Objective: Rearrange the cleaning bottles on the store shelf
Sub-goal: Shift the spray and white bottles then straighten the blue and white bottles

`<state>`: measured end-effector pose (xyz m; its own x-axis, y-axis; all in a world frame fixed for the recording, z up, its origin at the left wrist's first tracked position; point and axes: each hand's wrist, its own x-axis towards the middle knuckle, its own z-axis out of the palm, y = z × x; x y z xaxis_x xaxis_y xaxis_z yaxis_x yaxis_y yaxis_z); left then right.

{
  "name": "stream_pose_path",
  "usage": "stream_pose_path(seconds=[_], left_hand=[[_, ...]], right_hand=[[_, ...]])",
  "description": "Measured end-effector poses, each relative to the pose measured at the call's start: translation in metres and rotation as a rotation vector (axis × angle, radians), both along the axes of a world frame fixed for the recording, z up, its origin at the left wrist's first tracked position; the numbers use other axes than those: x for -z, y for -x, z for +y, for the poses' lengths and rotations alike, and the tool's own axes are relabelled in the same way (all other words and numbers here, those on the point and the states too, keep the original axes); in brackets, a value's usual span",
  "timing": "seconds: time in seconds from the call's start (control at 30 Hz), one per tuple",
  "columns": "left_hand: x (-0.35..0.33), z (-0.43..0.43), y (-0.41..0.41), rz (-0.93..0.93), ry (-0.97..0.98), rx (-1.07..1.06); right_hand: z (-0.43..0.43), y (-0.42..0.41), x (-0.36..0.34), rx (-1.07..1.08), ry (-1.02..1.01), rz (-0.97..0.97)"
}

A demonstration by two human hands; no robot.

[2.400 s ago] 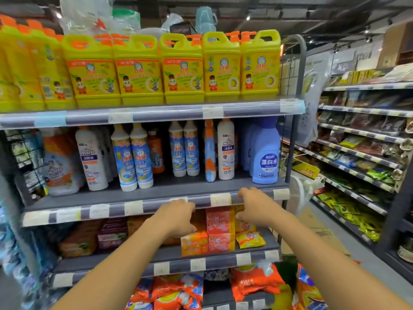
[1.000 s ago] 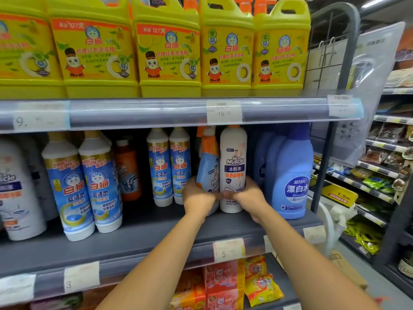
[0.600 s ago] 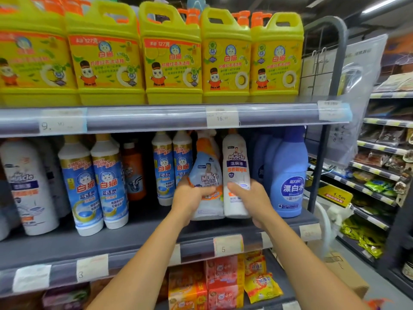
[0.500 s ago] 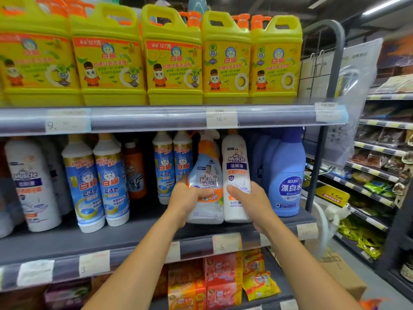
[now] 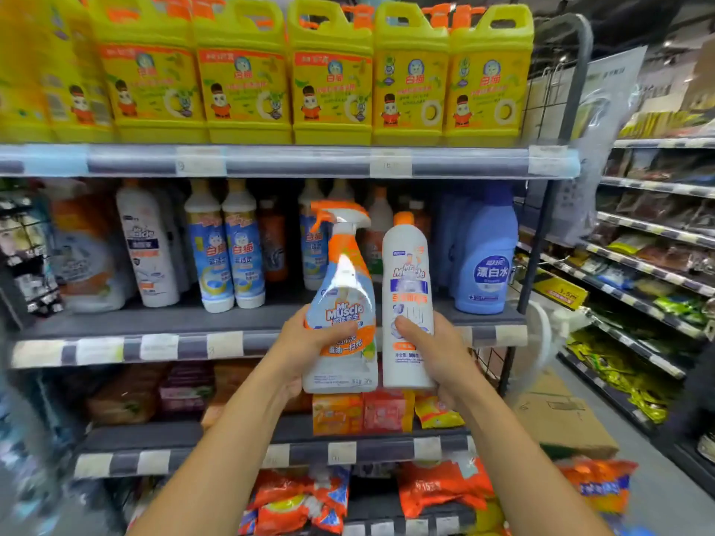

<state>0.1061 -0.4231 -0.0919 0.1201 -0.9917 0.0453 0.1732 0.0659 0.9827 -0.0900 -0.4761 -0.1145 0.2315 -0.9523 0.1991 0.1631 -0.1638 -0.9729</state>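
My left hand (image 5: 300, 352) grips an orange-and-blue Mr Muscle spray bottle (image 5: 342, 295) by its lower body. My right hand (image 5: 437, 353) grips a tall white Mr Muscle bottle (image 5: 407, 288) with an orange cap. Both bottles are upright, side by side, held in the air in front of the middle shelf (image 5: 247, 344). On that shelf stand two blue-labelled white bottles (image 5: 226, 249), another white Mr Muscle bottle (image 5: 149, 245) and a blue bleach bottle (image 5: 485, 257).
Yellow detergent jugs (image 5: 329, 75) fill the top shelf. Orange bottles stand at the back of the middle shelf. Soap packs (image 5: 361, 413) and orange bags (image 5: 305, 500) lie on the lower shelves. A snack shelf (image 5: 654, 234) and an aisle with a cardboard box (image 5: 557, 415) are to the right.
Both hands reached from the shelf edge to the two bottles, gripped them, and have now lifted them off the middle shelf and drawn them toward me.
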Motion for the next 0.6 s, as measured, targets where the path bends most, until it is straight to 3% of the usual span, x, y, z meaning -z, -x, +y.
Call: stream_pose_path(seconds=[0.33,0.6], left_hand=[[0.031,0.158,-0.046,0.09,-0.112,-0.305],[0.038,0.223,-0.092,0.146,-0.103,-0.438]], right_hand=[[0.108,-0.06,0.031,-0.208,-0.058,-0.014],[0.157,-0.112,0.035,-0.385,-0.206,-0.061]])
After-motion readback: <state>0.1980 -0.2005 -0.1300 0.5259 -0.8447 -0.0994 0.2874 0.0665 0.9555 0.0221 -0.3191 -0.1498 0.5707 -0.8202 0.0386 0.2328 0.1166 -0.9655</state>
